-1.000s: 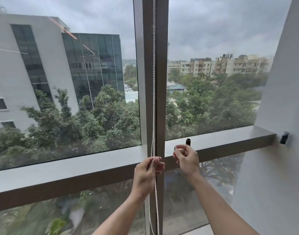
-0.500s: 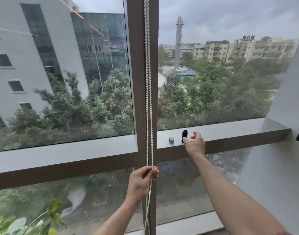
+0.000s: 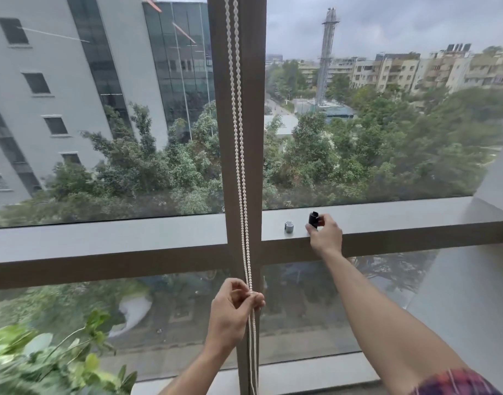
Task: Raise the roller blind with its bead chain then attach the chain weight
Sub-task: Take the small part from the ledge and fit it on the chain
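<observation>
Black weight (image 3: 313,218) upright on the sill (image 3: 401,220), long axis vertical, right of the mullion (image 3: 236,138) and just right of a small grey cap (image 3: 288,226). Wrapped at its lower part by the right hand (image 3: 326,233), thumb (image 3: 309,230) on the mullion side, fingers (image 3: 327,218) on the far side, closed on the weight; lifted or resting on the sill, cannot tell. Right arm stretched long and up from the lower right, wrist a little cocked, palm toward the glass. Chain (image 3: 239,138) hanging as two bead strands down the mullion face, long axis vertical, below and left of the weight, well apart from it. Both strands pinched between thumb and fingertips of the left hand (image 3: 234,312) below the sill line, forearm rising from beneath, loop end running out of view at the bottom. Blind not in view, glass bare, so likely raised already. Coming move probably a carry of the weight down and left toward the mullion, to the pinched strands; right hand nearer the weight, left nearer the chain.
</observation>
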`<state>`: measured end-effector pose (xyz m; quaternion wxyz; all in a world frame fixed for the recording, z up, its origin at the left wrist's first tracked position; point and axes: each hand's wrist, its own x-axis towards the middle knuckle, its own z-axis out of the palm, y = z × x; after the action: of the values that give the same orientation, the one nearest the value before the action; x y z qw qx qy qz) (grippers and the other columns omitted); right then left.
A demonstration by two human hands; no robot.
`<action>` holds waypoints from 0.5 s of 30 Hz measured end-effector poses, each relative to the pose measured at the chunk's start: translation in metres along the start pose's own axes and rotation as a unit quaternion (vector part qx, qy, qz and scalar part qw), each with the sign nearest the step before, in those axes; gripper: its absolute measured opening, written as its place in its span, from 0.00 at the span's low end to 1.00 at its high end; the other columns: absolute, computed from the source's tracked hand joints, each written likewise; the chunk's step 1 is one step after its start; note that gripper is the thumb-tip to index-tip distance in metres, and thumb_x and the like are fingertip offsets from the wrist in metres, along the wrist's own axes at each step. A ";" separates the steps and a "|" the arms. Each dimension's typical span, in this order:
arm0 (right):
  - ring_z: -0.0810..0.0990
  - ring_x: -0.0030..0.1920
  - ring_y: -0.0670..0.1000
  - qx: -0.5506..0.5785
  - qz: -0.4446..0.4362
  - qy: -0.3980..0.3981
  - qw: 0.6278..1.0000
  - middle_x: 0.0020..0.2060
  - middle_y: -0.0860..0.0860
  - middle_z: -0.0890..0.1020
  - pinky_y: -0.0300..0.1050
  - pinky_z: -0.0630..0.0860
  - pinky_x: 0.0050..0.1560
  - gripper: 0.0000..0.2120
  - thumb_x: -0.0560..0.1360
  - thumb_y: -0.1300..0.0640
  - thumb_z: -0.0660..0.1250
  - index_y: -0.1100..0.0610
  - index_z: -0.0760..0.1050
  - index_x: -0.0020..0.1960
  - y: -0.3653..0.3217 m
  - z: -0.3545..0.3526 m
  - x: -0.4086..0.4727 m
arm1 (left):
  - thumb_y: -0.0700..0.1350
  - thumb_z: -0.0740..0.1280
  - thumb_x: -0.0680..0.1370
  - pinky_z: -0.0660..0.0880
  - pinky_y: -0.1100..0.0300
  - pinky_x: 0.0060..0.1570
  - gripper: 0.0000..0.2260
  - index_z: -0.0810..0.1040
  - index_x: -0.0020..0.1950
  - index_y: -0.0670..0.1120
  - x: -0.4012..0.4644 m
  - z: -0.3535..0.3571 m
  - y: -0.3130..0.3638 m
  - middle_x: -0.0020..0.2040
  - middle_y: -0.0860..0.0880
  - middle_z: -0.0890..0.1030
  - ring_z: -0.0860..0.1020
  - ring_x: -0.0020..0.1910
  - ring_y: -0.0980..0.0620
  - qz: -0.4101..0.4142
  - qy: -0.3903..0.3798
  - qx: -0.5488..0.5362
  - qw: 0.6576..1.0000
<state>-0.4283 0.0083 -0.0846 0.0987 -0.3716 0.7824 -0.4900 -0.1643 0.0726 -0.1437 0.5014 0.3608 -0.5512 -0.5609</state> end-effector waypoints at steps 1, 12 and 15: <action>0.80 0.56 0.62 0.008 -0.003 0.009 1.000 0.54 0.59 0.84 0.49 0.72 0.53 0.11 0.75 0.60 0.72 0.62 0.76 0.55 0.001 0.000 -0.003 | 0.28 0.69 0.76 0.80 0.57 0.39 0.09 0.70 0.44 0.38 0.000 0.000 0.001 0.37 0.38 0.84 0.85 0.38 0.41 -0.001 0.006 -0.008 1.000; 0.83 0.42 0.45 0.118 -0.138 0.019 0.983 0.41 0.48 0.85 0.43 0.78 0.43 0.10 0.73 0.55 0.76 0.52 0.77 0.51 -0.010 0.016 -0.115 | 0.40 0.74 0.73 0.82 0.54 0.44 0.03 0.82 0.42 0.47 -0.010 -0.001 0.014 0.40 0.43 0.86 0.86 0.41 0.42 0.032 -0.048 0.015 0.998; 0.82 0.43 0.39 0.114 -0.151 -0.011 0.982 0.43 0.47 0.84 0.37 0.77 0.42 0.11 0.72 0.56 0.77 0.53 0.78 0.51 -0.005 0.028 -0.143 | 0.33 0.71 0.76 0.81 0.59 0.44 0.09 0.83 0.45 0.47 -0.014 -0.007 0.014 0.40 0.45 0.86 0.86 0.41 0.46 0.053 -0.059 0.052 0.995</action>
<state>-0.3112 0.0845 -0.1244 0.0742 -0.4769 0.6549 -0.5815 -0.1522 0.0862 -0.1325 0.4775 0.3233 -0.6266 -0.5242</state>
